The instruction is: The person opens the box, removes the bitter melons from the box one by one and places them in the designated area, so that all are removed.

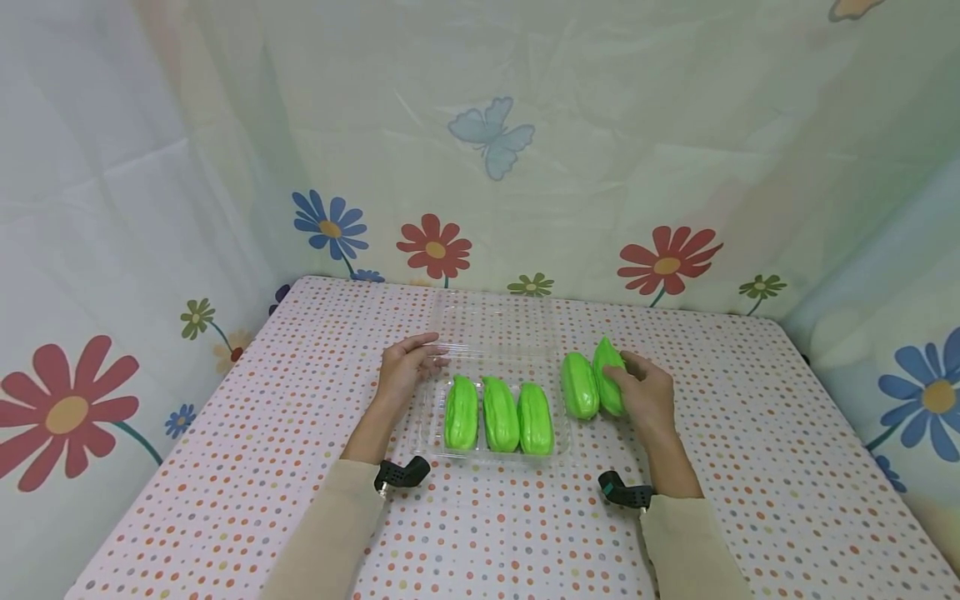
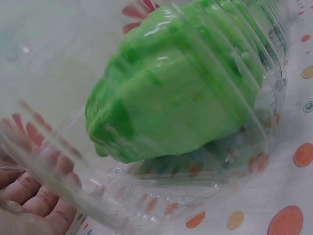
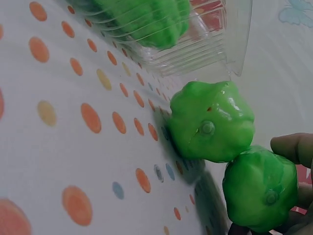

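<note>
A clear plastic clamshell box (image 1: 431,425) lies with its lid folded back, holding three bright green ribbed gourds, among them one gourd (image 1: 461,414) at the left. My left hand (image 1: 405,367) is at the box's back left corner, fingers loosely extended at the plastic; in the left wrist view its fingers (image 2: 44,200) show beside the clear wall. To the right of the box, my right hand (image 1: 645,387) pinches a pointed green gourd (image 1: 609,375) between thumb and fingers. That gourd touches another gourd (image 1: 580,385) lying between it and the box. In the right wrist view the held gourd (image 3: 261,188) appears slightly raised, with a shadow below.
The transparent lid (image 1: 491,317) extends toward the back of the table. A dotted cloth (image 1: 262,467) covers the table. Flowered curtains (image 1: 570,167) enclose the back and sides. Each wrist carries a black camera mount, such as the left mount (image 1: 401,473).
</note>
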Demonstrator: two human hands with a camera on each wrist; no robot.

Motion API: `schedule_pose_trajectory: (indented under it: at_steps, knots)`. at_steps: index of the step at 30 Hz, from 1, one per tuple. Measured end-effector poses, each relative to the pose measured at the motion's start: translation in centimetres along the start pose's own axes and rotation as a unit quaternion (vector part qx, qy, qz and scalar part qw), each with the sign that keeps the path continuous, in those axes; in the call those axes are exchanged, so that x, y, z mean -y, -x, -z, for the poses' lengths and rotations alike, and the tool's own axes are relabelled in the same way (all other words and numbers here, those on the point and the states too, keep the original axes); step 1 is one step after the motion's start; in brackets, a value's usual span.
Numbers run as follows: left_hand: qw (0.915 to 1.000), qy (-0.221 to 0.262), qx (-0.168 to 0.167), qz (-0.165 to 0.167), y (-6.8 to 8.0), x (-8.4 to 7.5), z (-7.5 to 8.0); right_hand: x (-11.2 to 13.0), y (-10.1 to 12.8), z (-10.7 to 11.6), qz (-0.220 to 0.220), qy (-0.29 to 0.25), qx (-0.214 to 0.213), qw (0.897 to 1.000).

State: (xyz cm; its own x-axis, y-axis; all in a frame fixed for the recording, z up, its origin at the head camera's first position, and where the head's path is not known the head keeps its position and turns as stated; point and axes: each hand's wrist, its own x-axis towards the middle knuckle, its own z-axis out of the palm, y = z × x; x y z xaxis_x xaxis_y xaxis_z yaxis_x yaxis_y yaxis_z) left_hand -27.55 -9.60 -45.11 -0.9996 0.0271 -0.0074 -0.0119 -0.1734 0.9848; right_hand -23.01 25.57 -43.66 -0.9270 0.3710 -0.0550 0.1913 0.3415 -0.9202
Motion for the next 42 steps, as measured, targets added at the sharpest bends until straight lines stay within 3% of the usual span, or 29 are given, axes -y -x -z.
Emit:
schedule_pose_trajectory:
  at_steps: [22, 36, 42]
  knots:
    - [0.9999, -0.014, -0.003, 0.000, 0.3, -0.2, 0.0, -0.4, 0.0, -0.2, 0.013, 0.080, 0.013, 0.997]
    - [1.0000, -0.009, 0.000, 0.004, 0.2, -0.3, 0.0, -0.1, 0.0, 0.0, 0.002, 0.060, -0.001, 0.998]
    - [1.0000, 0.000, 0.000, 0.009, 0.1, -0.2, 0.0, 0.6, 0.3, 0.2, 0.010, 0.051, -0.037, 0.998]
